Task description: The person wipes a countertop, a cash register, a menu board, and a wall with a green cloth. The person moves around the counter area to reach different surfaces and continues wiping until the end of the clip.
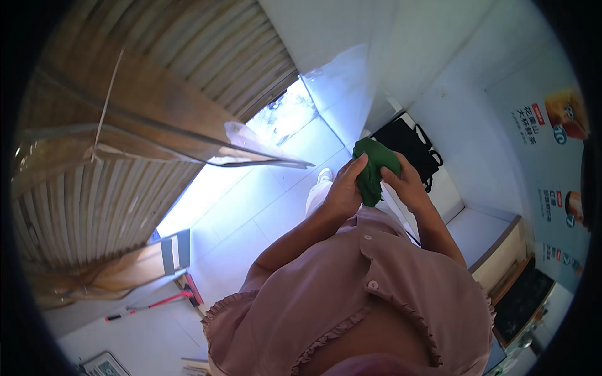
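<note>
A bunched green cloth (374,164) is held between my two hands, in front of my body. My left hand (347,188) grips its left side, with the thumb lying on top. On its right side my right hand (407,181) pinches the fabric with the thumb pressed into it. The cloth's lower end hangs down between the hands. Just beyond my right hand, a black fabric item with straps (411,148) lies on a white surface.
A transparent plastic curtain (155,127) hangs at the left before a corrugated shutter (221,51). A red-and-black pole (155,303) lies at lower left. A framed blackboard (524,303) stands at lower right, below a wall poster (531,164). Pale tiles (235,225) cover the floor.
</note>
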Demonstrator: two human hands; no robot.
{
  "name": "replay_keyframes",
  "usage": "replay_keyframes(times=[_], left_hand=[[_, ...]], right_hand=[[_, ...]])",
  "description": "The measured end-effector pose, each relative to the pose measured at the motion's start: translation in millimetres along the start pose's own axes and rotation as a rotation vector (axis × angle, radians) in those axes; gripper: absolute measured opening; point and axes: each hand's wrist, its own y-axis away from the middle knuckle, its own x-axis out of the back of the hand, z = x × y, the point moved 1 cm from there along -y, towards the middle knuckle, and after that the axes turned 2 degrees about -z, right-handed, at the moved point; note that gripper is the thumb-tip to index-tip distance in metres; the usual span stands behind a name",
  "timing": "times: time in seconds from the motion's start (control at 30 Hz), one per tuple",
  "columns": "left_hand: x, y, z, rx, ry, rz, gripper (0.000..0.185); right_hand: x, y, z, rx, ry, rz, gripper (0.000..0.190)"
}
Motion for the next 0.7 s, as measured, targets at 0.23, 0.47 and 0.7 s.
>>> replay_keyframes(times=[0.23, 0.47, 0.7], left_hand=[[41, 54, 1, -0.109, -0.226, 0.222, 0.034], [63, 118, 24, -0.435, -0.387, 0.349, 0.031], [123, 211, 32, -0.492, -0.352, 0.37, 0.041]], right_hand=[[-38, -7, 34, -0.054, 0.2, -0.233, 0.02], [-84, -10, -1, 0.128, 0.188, -0.441, 0.019], [-188, 7, -18, 0.095, -0.013, -0.616, 0.018]])
